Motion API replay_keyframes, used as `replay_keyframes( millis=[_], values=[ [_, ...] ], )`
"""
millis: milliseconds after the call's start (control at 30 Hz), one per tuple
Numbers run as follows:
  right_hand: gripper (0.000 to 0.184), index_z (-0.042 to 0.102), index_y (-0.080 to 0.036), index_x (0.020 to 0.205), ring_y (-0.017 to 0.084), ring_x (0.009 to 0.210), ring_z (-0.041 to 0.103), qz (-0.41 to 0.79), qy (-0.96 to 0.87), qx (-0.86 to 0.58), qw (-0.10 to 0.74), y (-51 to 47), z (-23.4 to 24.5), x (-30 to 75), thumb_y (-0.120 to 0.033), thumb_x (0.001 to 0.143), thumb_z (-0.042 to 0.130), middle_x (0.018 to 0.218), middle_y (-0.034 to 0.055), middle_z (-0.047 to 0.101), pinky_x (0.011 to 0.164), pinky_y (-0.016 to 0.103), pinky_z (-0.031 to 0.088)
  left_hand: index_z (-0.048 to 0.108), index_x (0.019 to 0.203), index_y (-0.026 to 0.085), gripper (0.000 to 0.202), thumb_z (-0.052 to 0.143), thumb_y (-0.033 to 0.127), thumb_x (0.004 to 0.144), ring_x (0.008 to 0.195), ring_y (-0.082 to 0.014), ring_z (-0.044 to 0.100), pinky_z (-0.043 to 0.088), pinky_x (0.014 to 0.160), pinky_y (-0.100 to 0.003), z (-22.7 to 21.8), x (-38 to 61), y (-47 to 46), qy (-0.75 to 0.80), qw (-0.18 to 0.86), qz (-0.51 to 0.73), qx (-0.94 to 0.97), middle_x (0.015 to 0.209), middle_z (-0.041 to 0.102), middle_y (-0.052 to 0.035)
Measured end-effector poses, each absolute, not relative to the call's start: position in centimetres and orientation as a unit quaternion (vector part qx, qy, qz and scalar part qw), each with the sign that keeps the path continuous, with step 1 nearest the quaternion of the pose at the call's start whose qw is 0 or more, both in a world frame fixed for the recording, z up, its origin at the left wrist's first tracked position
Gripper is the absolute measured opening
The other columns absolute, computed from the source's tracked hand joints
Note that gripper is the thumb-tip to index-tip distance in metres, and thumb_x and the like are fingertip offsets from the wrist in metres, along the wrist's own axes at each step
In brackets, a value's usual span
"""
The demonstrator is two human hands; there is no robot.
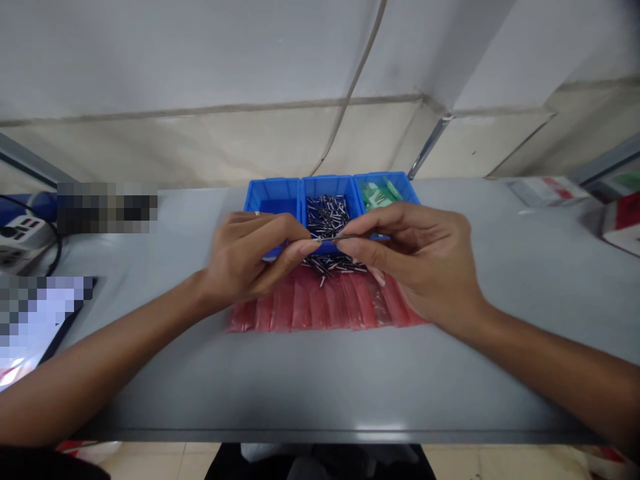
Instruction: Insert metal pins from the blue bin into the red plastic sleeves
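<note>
My left hand (pixel 265 250) and my right hand (pixel 420 250) meet above the bins, each pinching one end of a thin, dark metal pin (pixel 327 239). Beneath them, the middle blue bin (pixel 333 183) contains many similar silver-and-black metal pins (pixel 327 210). More loose pins (pixel 325 267) lie in a pile in front of this bin. A row of red plastic bags (pixel 310 307) is spread below the hands, partly covered by the pile. What the bags contain cannot be made out.
Left and right of the middle bin stand a blue bin (pixel 273 183) and another (pixel 407 183) with green-and-white packets (pixel 377 193). A white power strip (pixel 23 237) and a tablet-like screen (pixel 45 327) occupy the grey table's (pixel 320 387) left side. Boxes (pixel 623 223) sit at right.
</note>
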State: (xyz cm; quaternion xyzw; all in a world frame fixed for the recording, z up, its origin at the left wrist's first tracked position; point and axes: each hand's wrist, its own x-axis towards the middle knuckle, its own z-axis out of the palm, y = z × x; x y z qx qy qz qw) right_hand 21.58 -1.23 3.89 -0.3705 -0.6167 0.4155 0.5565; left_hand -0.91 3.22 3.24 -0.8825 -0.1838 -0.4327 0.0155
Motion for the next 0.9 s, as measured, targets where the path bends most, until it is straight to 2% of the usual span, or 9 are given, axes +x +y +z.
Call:
replay_keyframes(
  millis=[167, 333, 433, 500, 600, 700, 800, 900],
  values=[
    [0.009, 0.081, -0.026, 0.089, 0.011, 0.070, 0.070, 0.418, -0.614, -0.377, 0.554, -1.0, 3.6, 21.7, -0.021, 0.083, 0.085, 0.081, -0.0024, 0.076, 0.060, 0.023, 0.059, 0.063, 0.087, 0.019, 0.025, 0.050, 0.024, 0.106, 0.060, -0.0121, 0.068, 0.046, 0.053, -0.028, 3.0, -1.0, 3.3, -0.180, -0.005, -0.428, -0.886, 0.070, 0.070, -0.0005],
    [0.008, 0.078, -0.024, 0.093, 0.011, 0.068, 0.065, 0.451, -0.564, -0.392, 0.570, 0.2, 3.1, 22.2, -0.025, 0.085, 0.082, 0.087, 0.0008, 0.076, 0.045, 0.021, 0.045, 0.067, 0.080, 0.017, 0.042, 0.039, 0.025, 0.110, 0.058, -0.0083, 0.062, 0.044, 0.054, -0.025, 2.9, -1.1, 3.6, -0.206, -0.028, -0.466, -0.860, 0.069, 0.070, -0.0010],
    [0.016, 0.075, -0.024, 0.106, 0.013, 0.073, 0.067, 0.441, -0.555, -0.410, 0.574, 0.7, 3.3, 22.7, -0.026, 0.090, 0.077, 0.101, 0.0037, 0.079, 0.046, 0.022, 0.043, 0.069, 0.078, 0.018, 0.042, 0.041, 0.022, 0.109, 0.053, -0.0058, 0.058, 0.042, 0.051, -0.023, 3.0, -1.1, 3.7, -0.232, -0.033, -0.462, -0.855, 0.067, 0.069, 0.0005],
    [0.014, 0.074, -0.024, 0.108, 0.014, 0.075, 0.069, 0.369, -0.615, -0.424, 0.553, 0.7, 3.5, 22.9, -0.025, 0.093, 0.072, 0.100, 0.0033, 0.079, 0.051, 0.025, 0.047, 0.069, 0.079, 0.018, 0.039, 0.043, 0.021, 0.108, 0.053, -0.0068, 0.058, 0.042, 0.052, -0.025, 2.9, -1.2, 3.7, -0.232, -0.026, -0.451, -0.861, 0.068, 0.070, 0.0005],
    [0.009, 0.076, -0.023, 0.096, 0.016, 0.073, 0.071, 0.149, -0.802, -0.399, 0.419, 0.0, 3.5, 22.9, -0.021, 0.095, 0.068, 0.086, 0.0007, 0.079, 0.060, 0.030, 0.051, 0.068, 0.080, 0.018, 0.035, 0.046, 0.021, 0.106, 0.055, -0.0085, 0.060, 0.043, 0.055, -0.027, 2.7, -1.4, 3.7, -0.229, -0.020, -0.440, -0.868, 0.068, 0.069, 0.0004],
    [0.012, 0.078, -0.020, 0.095, 0.021, 0.079, 0.075, -0.028, -0.902, -0.363, 0.233, -0.9, 2.7, 22.3, -0.022, 0.096, 0.066, 0.090, 0.0024, 0.080, 0.063, 0.035, 0.051, 0.068, 0.080, 0.018, 0.033, 0.047, 0.020, 0.105, 0.054, -0.0079, 0.056, 0.042, 0.055, -0.026, 2.8, -1.3, 3.6, -0.227, -0.022, -0.435, -0.871, 0.064, 0.065, 0.0019],
    [0.018, 0.077, -0.020, 0.110, 0.025, 0.086, 0.076, -0.038, -0.905, -0.406, 0.122, -1.4, 1.8, 21.5, -0.019, 0.097, 0.065, 0.103, 0.0040, 0.080, 0.063, 0.037, 0.050, 0.068, 0.079, 0.018, 0.033, 0.047, 0.019, 0.104, 0.052, -0.0075, 0.054, 0.042, 0.053, -0.024, 3.1, -1.0, 3.6, -0.218, -0.030, -0.435, -0.873, 0.062, 0.063, 0.0025],
    [0.028, 0.075, -0.020, 0.118, 0.024, 0.091, 0.076, -0.005, -0.901, -0.427, 0.084, -1.5, 1.3, 21.0, -0.011, 0.097, 0.060, 0.110, 0.0044, 0.079, 0.066, 0.037, 0.051, 0.067, 0.077, 0.018, 0.031, 0.049, 0.017, 0.103, 0.051, -0.0073, 0.054, 0.042, 0.053, -0.024, 3.4, -0.8, 3.5, -0.217, -0.036, -0.438, -0.872, 0.062, 0.064, 0.0027]
  ],
)
